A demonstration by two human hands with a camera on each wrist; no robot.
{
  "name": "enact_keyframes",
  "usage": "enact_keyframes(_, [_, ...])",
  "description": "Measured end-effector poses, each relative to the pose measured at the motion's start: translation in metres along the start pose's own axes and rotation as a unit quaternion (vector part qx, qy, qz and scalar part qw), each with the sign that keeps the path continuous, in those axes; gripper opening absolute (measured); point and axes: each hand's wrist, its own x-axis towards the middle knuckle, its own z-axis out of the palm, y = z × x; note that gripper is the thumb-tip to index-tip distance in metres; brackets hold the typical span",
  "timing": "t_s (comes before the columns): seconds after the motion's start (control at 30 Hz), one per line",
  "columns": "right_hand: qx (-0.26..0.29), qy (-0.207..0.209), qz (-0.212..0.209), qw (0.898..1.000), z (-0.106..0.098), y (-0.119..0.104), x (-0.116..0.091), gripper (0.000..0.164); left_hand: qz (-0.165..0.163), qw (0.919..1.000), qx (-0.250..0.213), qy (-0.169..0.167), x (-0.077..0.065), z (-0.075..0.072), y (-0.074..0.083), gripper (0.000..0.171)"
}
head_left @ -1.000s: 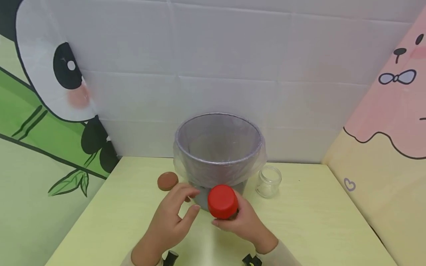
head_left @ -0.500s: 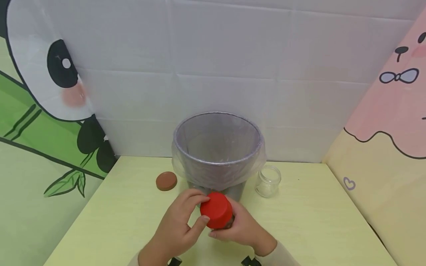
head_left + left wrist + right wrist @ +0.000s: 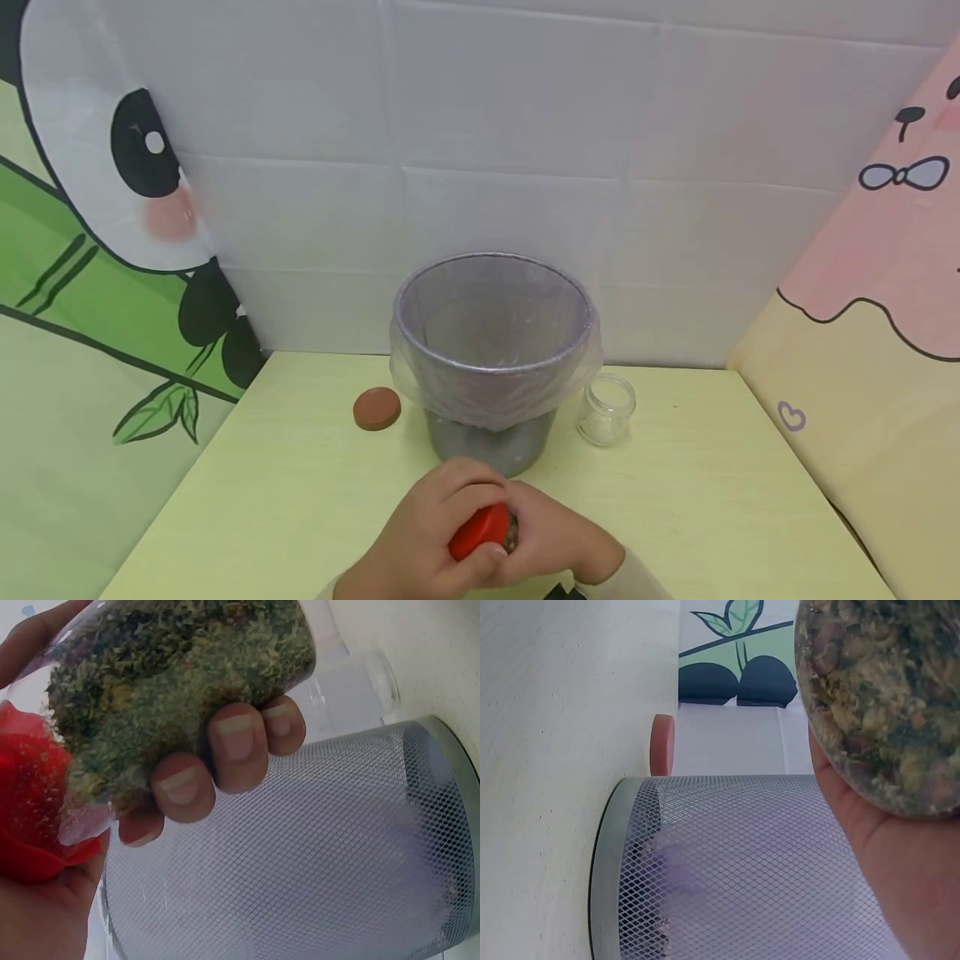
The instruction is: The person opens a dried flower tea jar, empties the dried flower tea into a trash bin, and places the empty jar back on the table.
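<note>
1 jar [image 3: 187,682], axis tilted, lid [image 3: 477,532] up-L; L hand [image 3: 426,533] grips lid, R hand [image 3: 555,533] jar.

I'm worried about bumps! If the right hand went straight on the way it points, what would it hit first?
Probably the left hand, which grips the red lid just ahead of the right hand; their exact depth is hard to judge.

Head cam evenly bright, bit soft w/ faint shadows; wrist pics cooler, L washed-out in spots.
</note>
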Motion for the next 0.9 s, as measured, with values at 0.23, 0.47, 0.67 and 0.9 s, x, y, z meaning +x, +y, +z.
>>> enact_keyframes(0.23, [-0.054,0.003,-0.006,0.998,0.003,-0.003,0.004,0.045,0.0,0.9996,-0.013,0.026,0.001,0.003,0.001,0.025])
enact_keyframes(0.47, [-0.08,0.04,-0.002,0.996,0.008,-0.004,0.005,0.051,0.004,0.9982,-0.018,0.058,0.006,0.002,0.002,0.015])
enact_keyframes(0.67, [-0.073,0.055,0.003,0.996,0.01,-0.002,0.004,0.053,-0.003,0.9962,-0.039,0.078,0.007,0.003,0.002,0.011])
enact_keyframes(0.9, [-0.089,0.064,0.006,0.994,0.011,0.002,0.003,0.054,-0.052,0.9945,-0.031,0.085,0.001,0.006,0.002,0.013])
